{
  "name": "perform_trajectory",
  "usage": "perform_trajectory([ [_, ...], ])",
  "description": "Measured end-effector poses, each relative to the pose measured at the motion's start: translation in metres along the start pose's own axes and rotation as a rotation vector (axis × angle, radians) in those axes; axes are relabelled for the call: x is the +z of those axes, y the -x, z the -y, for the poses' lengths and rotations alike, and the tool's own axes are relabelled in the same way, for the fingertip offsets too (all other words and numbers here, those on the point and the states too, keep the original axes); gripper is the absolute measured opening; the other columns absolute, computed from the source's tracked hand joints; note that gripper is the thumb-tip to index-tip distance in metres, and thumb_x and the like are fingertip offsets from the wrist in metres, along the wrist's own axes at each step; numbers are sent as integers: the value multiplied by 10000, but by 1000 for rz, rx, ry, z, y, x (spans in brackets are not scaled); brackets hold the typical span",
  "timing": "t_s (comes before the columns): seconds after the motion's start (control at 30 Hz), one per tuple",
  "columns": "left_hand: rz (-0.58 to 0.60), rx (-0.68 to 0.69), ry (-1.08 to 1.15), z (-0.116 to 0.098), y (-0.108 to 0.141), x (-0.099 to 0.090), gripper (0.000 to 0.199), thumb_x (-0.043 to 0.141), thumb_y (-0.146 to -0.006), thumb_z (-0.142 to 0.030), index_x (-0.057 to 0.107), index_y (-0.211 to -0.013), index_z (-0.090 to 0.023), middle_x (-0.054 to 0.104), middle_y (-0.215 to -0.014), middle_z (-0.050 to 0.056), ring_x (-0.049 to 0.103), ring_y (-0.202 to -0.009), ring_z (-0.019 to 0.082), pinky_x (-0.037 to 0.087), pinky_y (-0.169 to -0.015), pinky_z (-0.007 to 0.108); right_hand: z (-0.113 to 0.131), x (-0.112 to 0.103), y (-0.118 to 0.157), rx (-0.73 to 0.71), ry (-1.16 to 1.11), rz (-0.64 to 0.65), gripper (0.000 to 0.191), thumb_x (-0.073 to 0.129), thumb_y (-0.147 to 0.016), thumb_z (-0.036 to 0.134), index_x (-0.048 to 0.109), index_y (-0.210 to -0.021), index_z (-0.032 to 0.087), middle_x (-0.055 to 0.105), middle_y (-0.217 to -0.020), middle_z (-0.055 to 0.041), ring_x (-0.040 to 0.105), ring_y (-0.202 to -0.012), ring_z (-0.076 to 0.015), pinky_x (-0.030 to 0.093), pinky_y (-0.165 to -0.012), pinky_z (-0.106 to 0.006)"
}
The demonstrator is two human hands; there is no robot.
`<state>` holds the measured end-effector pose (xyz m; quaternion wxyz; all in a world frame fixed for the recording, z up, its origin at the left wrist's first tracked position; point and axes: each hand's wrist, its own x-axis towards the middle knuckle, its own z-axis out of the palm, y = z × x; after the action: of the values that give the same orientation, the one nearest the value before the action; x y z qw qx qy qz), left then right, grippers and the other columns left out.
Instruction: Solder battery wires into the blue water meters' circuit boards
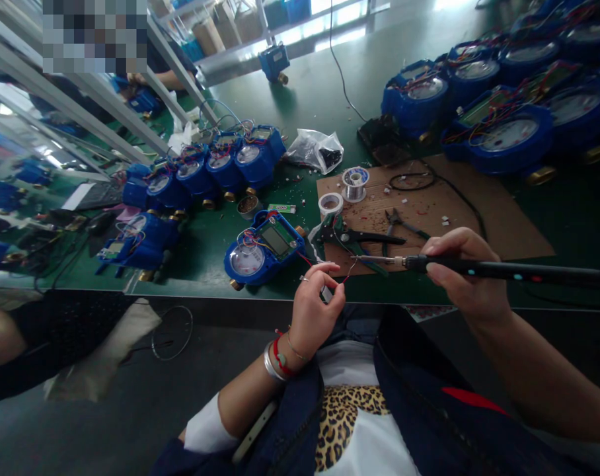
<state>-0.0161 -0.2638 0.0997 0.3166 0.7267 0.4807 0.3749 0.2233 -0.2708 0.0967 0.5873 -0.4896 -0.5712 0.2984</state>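
Observation:
My right hand (pixel 466 274) grips a black soldering iron (pixel 503 269) near its front end, the metal tip pointing left. Closed in a pinch, my left hand (pixel 317 304) holds a thin red wire (pixel 347 277) close to that tip. Whether tip and wire touch, I cannot tell. Just beyond my left hand lies a blue water meter (pixel 248 264) with a round dial and a circuit board with a display (pixel 276 239). A wire runs from the meter toward my left fingers. Black-handled pliers (pixel 374 237) and small cutters (pixel 392 221) lie beyond the iron.
A cardboard sheet (pixel 513 231) carries a solder spool (pixel 355 184), a white tape roll (pixel 330 203) and scraps. Blue meters line the left (pixel 221 165) and crowd the right (pixel 508 135). A plastic bag (pixel 314 149) and a small tin (pixel 249 206) stand beyond. Another person's arm (pixel 0 330) is at left.

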Motion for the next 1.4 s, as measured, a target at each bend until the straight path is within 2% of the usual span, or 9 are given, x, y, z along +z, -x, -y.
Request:
perform_trajectory([
  [0.1,4,-5,-3,-1,0,-1,119,556,-842,-147,505,-739,-179,619,-1120,72,559,-1098,178,417,-973,357,0,1,5,-16,-14,102,148,668,-747,200,585,-852,263,563,-812,-25,544,-689,-196,441,-552,-336],
  [0.4,15,0,-33,1,-1,-1,108,555,-845,-156,510,-750,-180,616,-1133,68,558,-1101,179,416,-976,356,-2,-4,8,-3,34,194,148,644,-771,185,566,-871,259,555,-786,-14,522,-654,-181,422,-545,-321],
  [0.77,8,0,-38,0,-2,1,102,555,-842,-158,523,-748,-179,624,-1117,73,567,-1096,186,423,-971,355,-3,-5,8,15,51,244,146,643,-790,192,557,-882,267,562,-802,-13,536,-649,-172,420,-529,-311],
  [1.0,9,-9,-39,1,-2,1,108,554,-844,-163,521,-743,-178,624,-1113,67,564,-1095,178,418,-973,345,0,-3,8,-10,127,228,134,644,-785,198,559,-865,262,564,-787,-16,533,-643,-173,408,-511,-309],
  [1.4,4,-17,-30,-1,-2,1,110,555,-847,-162,519,-744,-180,622,-1112,63,562,-1089,171,416,-972,342,0,-4,7,8,132,231,137,647,-774,188,565,-857,261,571,-776,-9,533,-621,-165,406,-503,-300],
])
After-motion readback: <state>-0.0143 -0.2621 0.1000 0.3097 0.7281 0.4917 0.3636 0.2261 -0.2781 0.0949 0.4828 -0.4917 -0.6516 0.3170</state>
